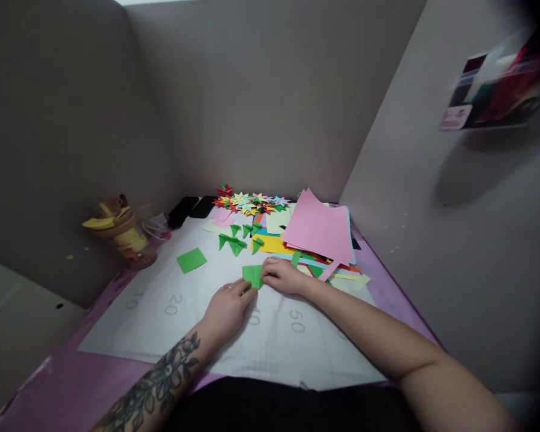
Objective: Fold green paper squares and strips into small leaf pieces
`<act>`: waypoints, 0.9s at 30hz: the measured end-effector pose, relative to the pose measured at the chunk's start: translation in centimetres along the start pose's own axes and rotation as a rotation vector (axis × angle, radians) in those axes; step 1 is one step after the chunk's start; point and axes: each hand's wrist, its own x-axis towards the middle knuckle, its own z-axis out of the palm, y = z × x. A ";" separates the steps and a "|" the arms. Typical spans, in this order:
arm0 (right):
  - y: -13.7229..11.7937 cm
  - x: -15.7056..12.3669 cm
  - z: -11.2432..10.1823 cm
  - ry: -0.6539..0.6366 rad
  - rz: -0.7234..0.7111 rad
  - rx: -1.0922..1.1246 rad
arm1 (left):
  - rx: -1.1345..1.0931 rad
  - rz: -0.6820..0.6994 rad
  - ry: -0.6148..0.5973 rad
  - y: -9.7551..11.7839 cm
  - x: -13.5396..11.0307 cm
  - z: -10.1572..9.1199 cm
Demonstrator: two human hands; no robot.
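Observation:
A small green square of paper (252, 275) lies on the white sheet in front of me, with a faint crease down it. My left hand (227, 307) has its fingertips closed on the lower left edge of this paper. At its right edge, the curled fingers of my right hand (282, 276) pinch it; the thumb side covers that edge. Just beyond are several folded green paper pieces (236, 246) with pointed corners. Another flat green square (191, 260) lies to the left. Farther back sits a pile of multicoloured folded paper stars (251, 203).
Large pink sheets (317, 228) lie over coloured paper strips at the right. The white sheet (153, 327) bears printed numbers. A brown and yellow pot-like holder (128, 234) and dark flat objects (183, 211) stand at the left. Grey walls (270, 102) enclose the table.

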 end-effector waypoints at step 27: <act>-1.8 1.5 1.7 0.091 0.368 -0.132 | 0.049 -0.016 -0.095 0.9 0.5 -0.3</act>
